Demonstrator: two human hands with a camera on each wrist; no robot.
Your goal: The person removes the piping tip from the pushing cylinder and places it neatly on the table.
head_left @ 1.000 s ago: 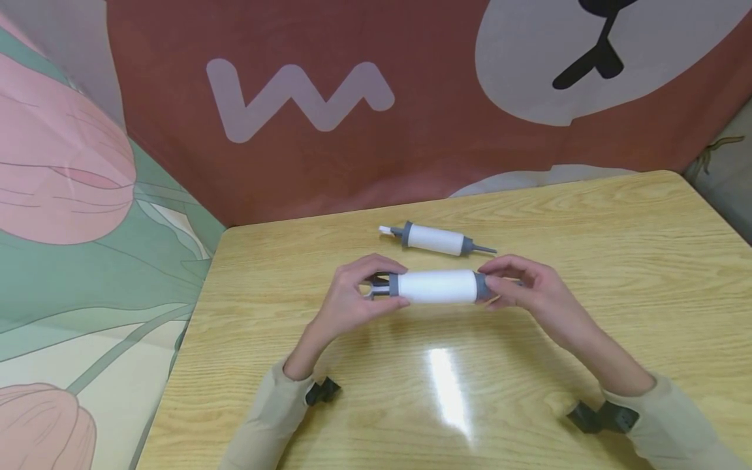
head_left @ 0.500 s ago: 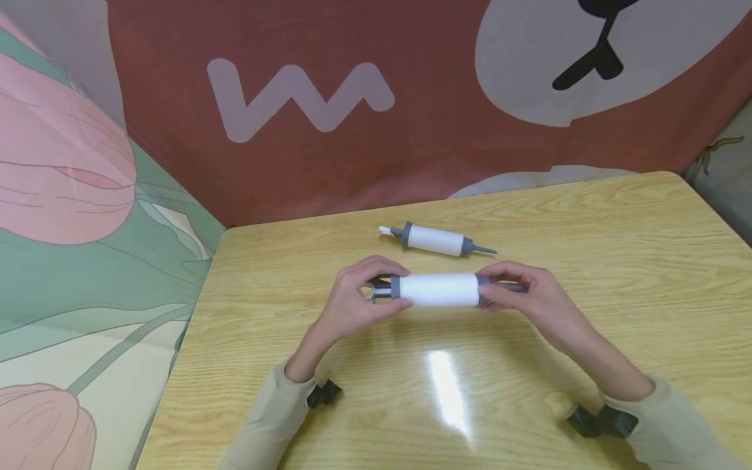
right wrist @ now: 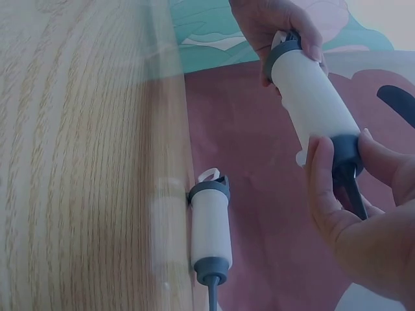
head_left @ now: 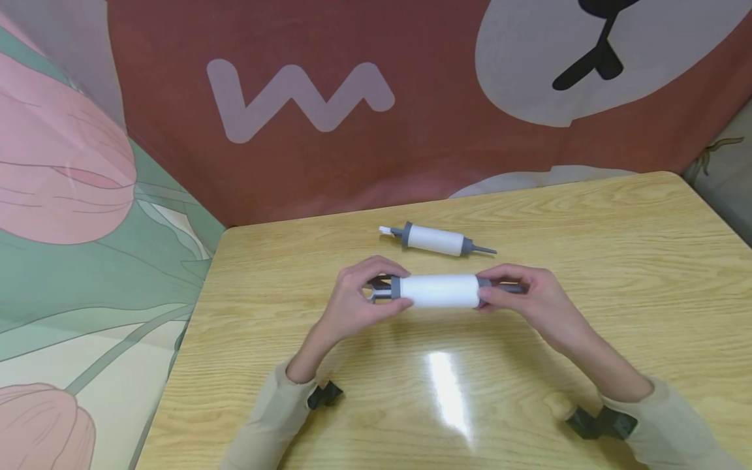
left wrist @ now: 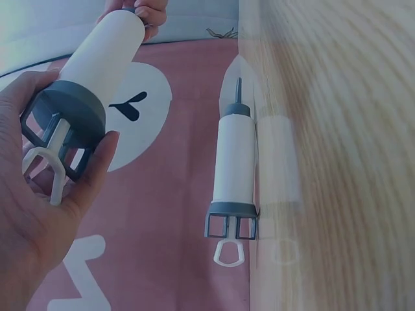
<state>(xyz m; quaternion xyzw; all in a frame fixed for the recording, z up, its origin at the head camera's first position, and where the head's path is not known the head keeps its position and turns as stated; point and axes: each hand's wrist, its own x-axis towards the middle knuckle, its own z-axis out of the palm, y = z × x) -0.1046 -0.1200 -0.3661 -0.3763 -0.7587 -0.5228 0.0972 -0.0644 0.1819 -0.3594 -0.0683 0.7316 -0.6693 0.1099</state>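
Observation:
A balloon hand pump with a white barrel and grey end caps is held level above the table between both hands. My left hand grips its grey handle-end cap, thumb and fingers on opposite sides; the left wrist view shows a white pull ring within that hand. With thumb and fingers my right hand pinches the grey cap at the nozzle end, and the nozzle runs out toward the palm. Behind the hands lies a second, similar pump, its nozzle pointing right.
The wooden table carries a bright light reflection near its front. A red patterned cloth hangs along the back edge, and a floral cloth covers the left side. Small dark devices sit at both wrists.
The held pump has shifted slightly toward the front and right. My right fingers have moved left on the cap, to the barrel's end, exposing more nozzle. The second pump stays put.

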